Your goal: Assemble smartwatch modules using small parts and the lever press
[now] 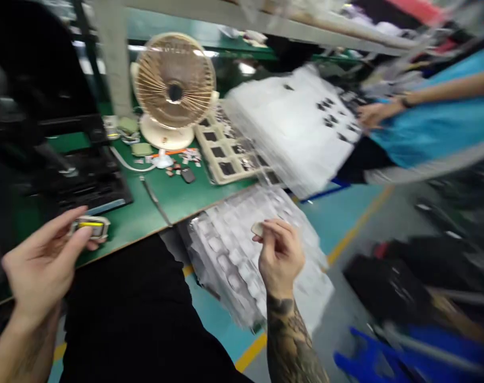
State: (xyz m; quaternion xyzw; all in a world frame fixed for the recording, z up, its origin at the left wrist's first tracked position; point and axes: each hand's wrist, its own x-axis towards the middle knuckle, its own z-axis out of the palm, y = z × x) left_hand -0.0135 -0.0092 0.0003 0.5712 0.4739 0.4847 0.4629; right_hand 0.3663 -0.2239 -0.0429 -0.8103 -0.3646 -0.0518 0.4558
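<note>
My left hand (52, 255) is closed on a small pale casing (101, 227) with a yellow strip and a dark part inside it, just over the table's front edge. Between the thumb and fingers of my right hand (280, 252) is a small pale rounded piece (257, 229); its exact kind is too blurred to tell. That hand is above a stack of clear plastic trays (234, 266) with moulded pockets, right of the table. To the left, a black machine or fixture (93, 181) stands on the green table (194, 199) behind my left hand.
A cream desk fan (173, 90) stands at the back. Beside it, a beige compartment tray (221, 151) holds dark and small parts. Loose pieces and a dark oval part (188, 175) lie in front. White sheets (281, 122) carry black parts near a co-worker in blue (421, 117).
</note>
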